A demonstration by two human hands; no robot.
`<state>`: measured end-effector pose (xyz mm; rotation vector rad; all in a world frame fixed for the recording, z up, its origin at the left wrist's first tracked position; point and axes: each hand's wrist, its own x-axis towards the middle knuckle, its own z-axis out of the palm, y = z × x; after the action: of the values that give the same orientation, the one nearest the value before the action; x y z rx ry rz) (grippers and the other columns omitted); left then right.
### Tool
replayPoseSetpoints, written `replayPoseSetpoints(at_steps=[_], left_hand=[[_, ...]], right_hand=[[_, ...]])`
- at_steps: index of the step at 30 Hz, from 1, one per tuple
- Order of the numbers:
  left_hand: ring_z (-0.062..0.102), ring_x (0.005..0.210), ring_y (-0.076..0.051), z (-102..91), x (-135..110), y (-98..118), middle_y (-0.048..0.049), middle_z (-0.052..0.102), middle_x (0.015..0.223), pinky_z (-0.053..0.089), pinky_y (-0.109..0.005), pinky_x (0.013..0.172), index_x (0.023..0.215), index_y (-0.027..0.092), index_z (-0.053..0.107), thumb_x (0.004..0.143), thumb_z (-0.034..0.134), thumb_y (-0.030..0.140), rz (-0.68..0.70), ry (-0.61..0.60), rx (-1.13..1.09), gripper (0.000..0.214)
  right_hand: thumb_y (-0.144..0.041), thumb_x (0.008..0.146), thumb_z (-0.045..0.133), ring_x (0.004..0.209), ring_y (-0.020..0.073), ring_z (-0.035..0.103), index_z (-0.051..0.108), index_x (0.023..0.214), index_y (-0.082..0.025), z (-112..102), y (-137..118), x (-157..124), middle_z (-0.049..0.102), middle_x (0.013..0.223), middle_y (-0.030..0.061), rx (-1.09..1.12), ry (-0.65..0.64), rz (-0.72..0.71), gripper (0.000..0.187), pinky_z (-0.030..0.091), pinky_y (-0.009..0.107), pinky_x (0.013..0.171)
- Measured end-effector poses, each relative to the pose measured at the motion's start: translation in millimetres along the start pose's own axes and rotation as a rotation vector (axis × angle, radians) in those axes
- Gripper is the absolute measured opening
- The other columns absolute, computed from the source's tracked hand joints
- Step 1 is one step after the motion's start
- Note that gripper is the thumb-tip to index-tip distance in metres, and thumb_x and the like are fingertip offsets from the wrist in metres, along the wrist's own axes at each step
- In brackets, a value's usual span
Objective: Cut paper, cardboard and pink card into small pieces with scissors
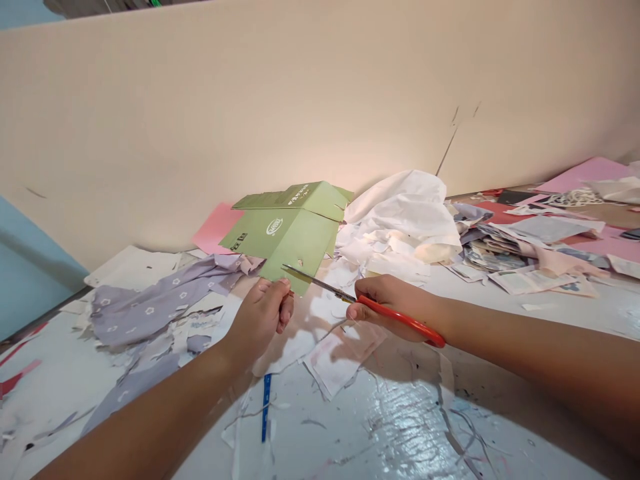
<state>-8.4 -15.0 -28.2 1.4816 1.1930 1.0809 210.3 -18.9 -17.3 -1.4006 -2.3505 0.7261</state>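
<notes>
A folded green cardboard box (280, 230) with white and black print is in front of me, one flap pointing down toward my hands. My left hand (265, 307) pinches the lower edge of that flap between thumb and fingers. In my right hand (387, 303) is a pair of scissors (400, 322) with red handles, my fingers closed around them. The blades point left and lie across the lower flap, their tips just above my left hand. Whether the blades have cut into the card there I cannot tell.
Lilac flower-print fabric (160, 300) and torn paper lie on the left. White crumpled cloth (405, 207) sits behind my right hand. Stacked paper scraps (525, 247) are at the right. A blue strip (266, 407) lies on the table (400, 427), against a beige wall (320, 100).
</notes>
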Motion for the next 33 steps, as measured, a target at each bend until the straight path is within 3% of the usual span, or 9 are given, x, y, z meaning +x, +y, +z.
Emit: replayPoseSetpoints(at_steps=[12,19,25,33], left_hand=[[0.030,0.035,-0.008,0.1,1.0,-2.9,0.0041,0.032,0.032,0.024,-0.024,0.041,0.037,0.020,0.036,0.080,0.038,0.031,-0.003,0.000,-0.052,0.046],[0.028,0.036,-0.008,0.4,4.1,-4.9,0.0051,0.034,0.034,0.022,-0.023,0.041,0.042,0.020,0.035,0.080,0.038,0.031,-0.018,0.038,-0.089,0.040],[0.030,0.038,-0.008,-3.5,3.6,-0.4,0.0040,0.032,0.032,0.025,-0.024,0.043,0.037,0.019,0.038,0.082,0.036,0.032,0.030,0.001,-0.024,0.046],[0.030,0.037,-0.009,-0.9,0.3,2.6,0.0034,0.032,0.032,0.025,-0.025,0.044,0.035,0.020,0.039,0.082,0.035,0.035,0.030,-0.031,0.004,0.049]], right_hand=[[-0.058,0.073,0.046,0.051,0.0105,0.038,0.042,0.057,-0.018,0.4,1.5,4.1,0.042,0.055,-0.0010,0.074,-0.050,-0.002,0.043,0.029,0.023,0.046],[-0.058,0.074,0.046,0.059,0.0135,0.051,0.054,0.072,-0.016,-8.2,5.4,2.1,0.059,0.069,0.0027,0.219,-0.203,-0.046,0.043,0.038,0.024,0.055],[-0.058,0.078,0.040,0.056,0.0102,0.040,0.051,0.070,-0.017,-19.4,-2.5,-2.2,0.047,0.064,-0.0015,0.107,-0.195,-0.159,0.043,0.032,0.022,0.051],[-0.062,0.073,0.044,0.057,0.0127,0.052,0.054,0.077,-0.016,-14.6,0.3,1.5,0.059,0.072,0.0042,0.221,-0.195,-0.012,0.047,0.039,0.023,0.051]])
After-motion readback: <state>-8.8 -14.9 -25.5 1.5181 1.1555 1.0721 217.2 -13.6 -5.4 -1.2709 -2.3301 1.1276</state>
